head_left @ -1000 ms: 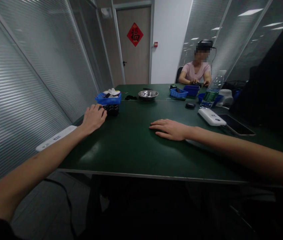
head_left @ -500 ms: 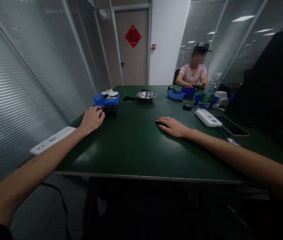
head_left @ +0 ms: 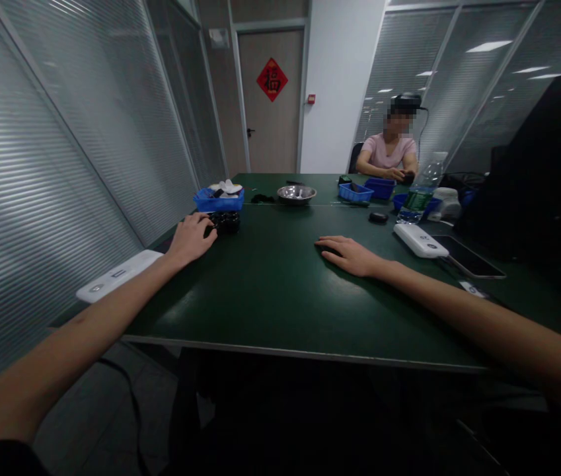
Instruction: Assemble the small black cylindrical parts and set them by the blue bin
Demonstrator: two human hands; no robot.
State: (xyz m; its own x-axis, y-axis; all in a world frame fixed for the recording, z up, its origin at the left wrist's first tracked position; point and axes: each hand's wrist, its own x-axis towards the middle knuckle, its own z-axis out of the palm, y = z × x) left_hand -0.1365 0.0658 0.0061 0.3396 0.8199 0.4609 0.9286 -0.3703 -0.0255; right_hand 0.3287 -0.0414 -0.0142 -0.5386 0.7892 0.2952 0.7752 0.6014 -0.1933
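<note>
My left hand [head_left: 191,239] is at the left side of the green table [head_left: 260,291]. Its fingers and thumb close around the left end of a black object with rounded bumps [head_left: 226,222], whose kind I cannot make out. The hand covers part of that object. Just behind it stands a blue basket [head_left: 218,199] with white and dark items inside. My right hand [head_left: 349,255] rests palm down on the table, right of the middle. Its fingers are stretched out and the thumb is apart, with dark shadow under them; no held thing shows.
A steel bowl [head_left: 297,194] stands farther back. To the right are blue baskets [head_left: 355,193], a small black case [head_left: 378,217], a water bottle [head_left: 416,195], a white power bank [head_left: 419,240] and a phone [head_left: 473,256]. A co-worker [head_left: 389,149] sits at the far end.
The camera view has shifted slightly, so the scene sits lower and farther right. My left thumb and fingers have come around the black bumpy object's end. My right hand stays on the table.
</note>
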